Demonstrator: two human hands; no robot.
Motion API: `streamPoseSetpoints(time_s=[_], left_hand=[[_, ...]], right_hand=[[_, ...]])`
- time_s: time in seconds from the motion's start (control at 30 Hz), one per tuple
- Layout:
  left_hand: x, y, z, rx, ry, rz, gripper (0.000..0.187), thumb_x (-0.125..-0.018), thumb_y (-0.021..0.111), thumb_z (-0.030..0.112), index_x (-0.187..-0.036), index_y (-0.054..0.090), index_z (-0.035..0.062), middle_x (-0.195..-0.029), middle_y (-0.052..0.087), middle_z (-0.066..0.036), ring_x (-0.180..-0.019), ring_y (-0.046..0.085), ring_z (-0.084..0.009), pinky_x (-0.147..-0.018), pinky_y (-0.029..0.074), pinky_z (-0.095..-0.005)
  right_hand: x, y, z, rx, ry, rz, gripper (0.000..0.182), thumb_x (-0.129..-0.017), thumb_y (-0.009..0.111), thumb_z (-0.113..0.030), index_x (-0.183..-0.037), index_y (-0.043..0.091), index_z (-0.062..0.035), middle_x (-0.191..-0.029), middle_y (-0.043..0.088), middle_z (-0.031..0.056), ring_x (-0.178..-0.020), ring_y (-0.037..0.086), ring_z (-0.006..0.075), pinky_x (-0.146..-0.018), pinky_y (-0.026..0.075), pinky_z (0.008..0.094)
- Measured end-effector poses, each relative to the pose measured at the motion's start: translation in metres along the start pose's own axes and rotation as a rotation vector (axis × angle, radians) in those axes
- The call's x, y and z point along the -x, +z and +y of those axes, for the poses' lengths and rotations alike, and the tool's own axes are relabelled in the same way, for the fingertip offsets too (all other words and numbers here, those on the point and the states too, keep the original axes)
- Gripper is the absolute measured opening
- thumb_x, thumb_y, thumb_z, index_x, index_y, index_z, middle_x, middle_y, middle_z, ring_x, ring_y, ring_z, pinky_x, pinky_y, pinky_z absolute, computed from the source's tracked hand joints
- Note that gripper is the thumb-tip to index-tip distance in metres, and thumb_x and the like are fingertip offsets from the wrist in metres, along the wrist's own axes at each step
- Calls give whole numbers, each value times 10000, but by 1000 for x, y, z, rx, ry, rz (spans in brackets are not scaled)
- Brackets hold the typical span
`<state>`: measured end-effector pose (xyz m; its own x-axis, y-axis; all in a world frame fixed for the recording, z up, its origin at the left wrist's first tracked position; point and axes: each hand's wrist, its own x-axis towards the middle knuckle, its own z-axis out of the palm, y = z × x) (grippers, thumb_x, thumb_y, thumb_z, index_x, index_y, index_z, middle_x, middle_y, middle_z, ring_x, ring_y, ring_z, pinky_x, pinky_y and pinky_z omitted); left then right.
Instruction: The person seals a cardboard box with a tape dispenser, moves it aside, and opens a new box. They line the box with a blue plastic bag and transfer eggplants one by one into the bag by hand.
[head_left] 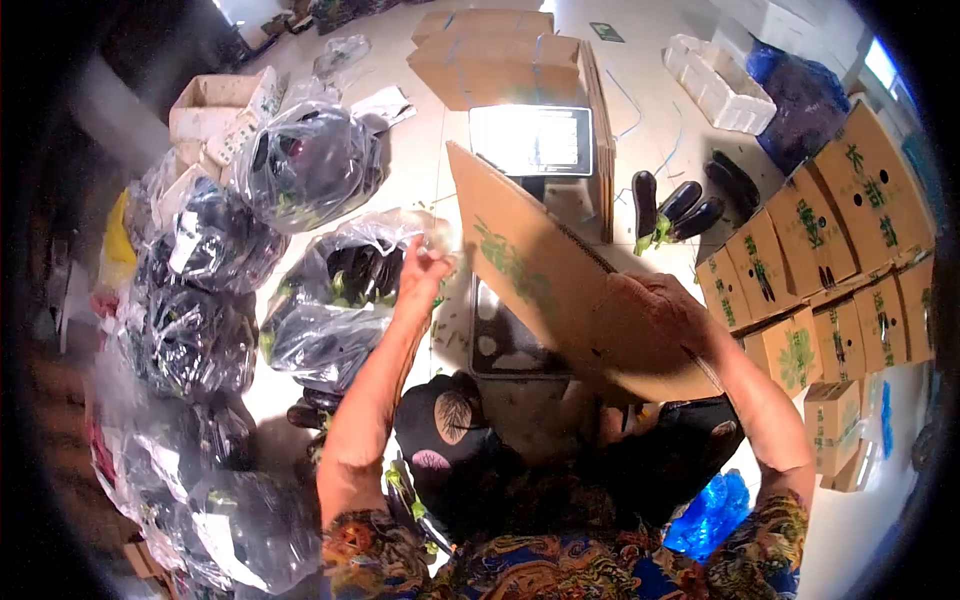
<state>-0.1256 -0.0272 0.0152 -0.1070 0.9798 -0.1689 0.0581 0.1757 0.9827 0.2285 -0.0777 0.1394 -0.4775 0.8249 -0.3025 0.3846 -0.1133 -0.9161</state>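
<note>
My right hand (660, 312) grips the upper edge of a flattened brown cardboard carton (535, 265) with green print, which stands tilted in front of me. My left hand (428, 270) is raised left of the carton, its fingers partly bent and apart; blur hides the tips. Just left of it lies an open clear plastic bag (300, 325) with dark eggplants (375, 272) in it. Partly behind the carton is a scale with a metal tray (500, 345) and a brightly lit display (530, 140).
Filled plastic bags (310, 165) line the left side. Several loose eggplants (690, 215) lie on the floor at right, beside stacked printed cartons (800, 235). Folded cardboard (500, 70) stands behind the scale. A white foam box (718, 85) sits at the back right. A blue bag (710, 515) lies near me.
</note>
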Motion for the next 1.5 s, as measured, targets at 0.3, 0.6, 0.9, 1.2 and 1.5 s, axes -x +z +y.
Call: streamPoseSetpoints(time_s=[0.3, 0.6, 0.9, 1.2, 1.5], left_hand=[[-19, 42, 87, -208, 296, 150, 1272, -652, 794, 536, -1498, -12, 35, -1537, 100, -260, -1425, 138, -376, -1138, 206, -461], [0, 16, 94, 108, 231, 58, 1085, -662, 643, 90, -1510, -34, 102, -1536, 154, -219, -1401, 210, -323, -1139, 162, -430], [37, -48, 146, -478, 307, -263, 152, -733, 630, 70, -671, 491, 73, -645, 457, 56, -628, 414, -59, -575, 346, -238], [89, -23, 146, -431, -43, -601, 338, -821, 695, 120, -568, 474, 84, -563, 545, 16, -544, 563, -55, -501, 434, -231], [75, 30, 129, -689, 113, -685, 453, -805, 756, 231, -535, 444, 44, -487, 466, -22, -511, 548, -76, -457, 408, -277]], right_hand=[[13, 38, -33, -126, 46, 43, 524, -969, 456, -468, -1253, 547, -37, -1075, 612, 78, -995, 554, 167, -874, 448, 288], [-1, 13, -27, 678, -98, 190, 295, -972, 480, -289, -958, 628, -34, -740, 649, 169, -688, 653, 276, -687, 517, 394], [-26, -8, -58, 1001, -421, 253, 173, -913, 557, -202, -911, 611, -37, -772, 648, 158, -713, 676, 295, -604, 544, 395], [-131, 2, -41, 1058, -521, 225, 209, -890, 511, -234, -873, 560, -31, -680, 608, 186, -673, 628, 377, -604, 478, 473], [-116, 26, -41, 1061, -381, 313, 207, -865, 543, -228, -910, 588, -31, -758, 668, 191, -744, 677, 373, -650, 534, 468]])
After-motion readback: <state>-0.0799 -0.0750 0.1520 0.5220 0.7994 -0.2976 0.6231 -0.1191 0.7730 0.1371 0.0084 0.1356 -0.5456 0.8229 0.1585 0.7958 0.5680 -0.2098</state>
